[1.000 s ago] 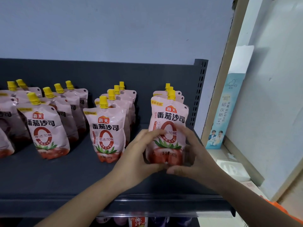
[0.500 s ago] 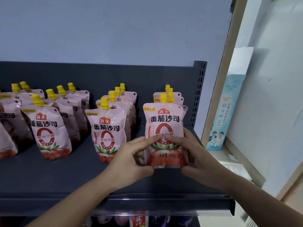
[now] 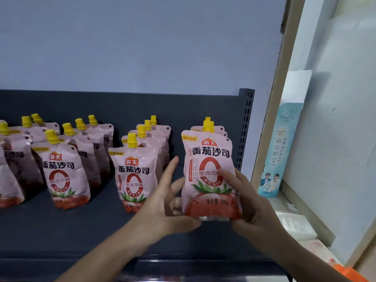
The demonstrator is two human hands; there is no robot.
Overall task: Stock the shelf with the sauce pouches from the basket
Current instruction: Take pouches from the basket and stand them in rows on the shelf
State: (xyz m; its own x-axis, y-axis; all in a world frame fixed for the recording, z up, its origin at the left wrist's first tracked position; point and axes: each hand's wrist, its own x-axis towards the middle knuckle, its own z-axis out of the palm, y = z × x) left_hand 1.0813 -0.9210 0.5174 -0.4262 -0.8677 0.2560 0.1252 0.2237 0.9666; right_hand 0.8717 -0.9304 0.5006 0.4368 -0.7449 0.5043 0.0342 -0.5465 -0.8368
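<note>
My right hand [image 3: 251, 202] grips front pouch [image 3: 207, 169] low, upright, spout up; left hand [image 3: 167, 202] straight-fingered at its left edge.

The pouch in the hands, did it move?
Yes, slightly: the held pouch came forward, toward the shelf's front edge and away from its back panel.

海天 番茄沙司 and 305g on front pouch [image 3: 209, 151], Giving on blue carton [image 3: 279, 153]

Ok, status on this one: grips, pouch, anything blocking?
Left grip, fingers straight, touches pouch at its left edge. Right grip holds it, thumb on its front. Pouch upright at the shelf right end. Nothing in the way.
</note>
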